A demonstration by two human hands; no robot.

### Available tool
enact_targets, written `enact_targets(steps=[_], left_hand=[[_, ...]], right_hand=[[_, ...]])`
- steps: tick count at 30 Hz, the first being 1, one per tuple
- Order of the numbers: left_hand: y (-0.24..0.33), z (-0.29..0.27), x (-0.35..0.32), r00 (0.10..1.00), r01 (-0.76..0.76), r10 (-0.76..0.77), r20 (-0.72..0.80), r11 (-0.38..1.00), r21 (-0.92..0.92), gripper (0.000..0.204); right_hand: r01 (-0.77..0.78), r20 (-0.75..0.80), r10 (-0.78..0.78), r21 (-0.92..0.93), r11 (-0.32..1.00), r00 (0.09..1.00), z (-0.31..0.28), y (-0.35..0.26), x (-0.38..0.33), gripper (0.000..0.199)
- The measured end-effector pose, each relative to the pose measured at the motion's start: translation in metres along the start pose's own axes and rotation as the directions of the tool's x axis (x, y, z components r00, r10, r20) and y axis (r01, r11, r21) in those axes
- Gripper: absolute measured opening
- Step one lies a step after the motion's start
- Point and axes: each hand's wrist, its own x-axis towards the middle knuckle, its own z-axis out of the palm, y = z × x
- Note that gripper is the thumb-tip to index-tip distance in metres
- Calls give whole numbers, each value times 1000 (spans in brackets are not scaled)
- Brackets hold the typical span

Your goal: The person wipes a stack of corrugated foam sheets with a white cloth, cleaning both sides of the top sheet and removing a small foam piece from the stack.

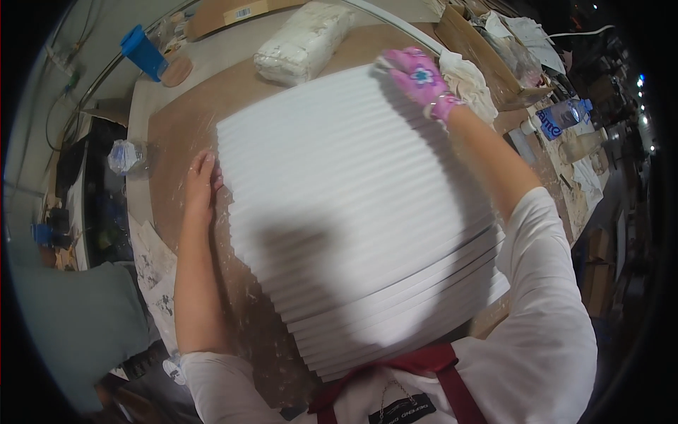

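Observation:
A large white ribbed panel (353, 205) lies flat on a brown worktable (180, 120), reaching from the far side down to my chest. My left hand (200, 185) is bare and rests flat with fingers together on the table, pressed against the panel's left edge. My right hand (422, 79) wears a pink patterned glove and sits on the panel's far right corner, fingers bent down onto it, beside a crumpled white cloth (467, 79).
A white plastic-wrapped bag (304, 42) lies beyond the panel. A blue container (143, 51) and a round brown disc (176, 71) stand at the far left. A crumpled clear bottle (127, 157) lies left. A cardboard box (480, 49) and a water bottle (561, 113) sit to the right.

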Motion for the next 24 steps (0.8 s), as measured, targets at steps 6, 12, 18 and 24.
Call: enact_targets(steps=[6, 12, 18, 24], left_hand=[[9, 0, 13, 998, -2, -14, 63, 971, 241, 58], [12, 6, 13, 990, 32, -68, 120, 961, 276, 60], [6, 1, 10, 994, 29, -59, 94, 956, 293, 56], [6, 9, 10, 998, 8, -27, 61, 953, 303, 53]], right_hand=[[26, 86, -43, 185, 982, 995, 56, -87, 40, 32], [-596, 341, 493, 364, 716, 801, 25, -46, 49, 22], [28, 142, 0, -195, 980, 990, 61, -93, 49, 16], [-616, 379, 489, 552, 562, 786, 42, -62, 38, 17]])
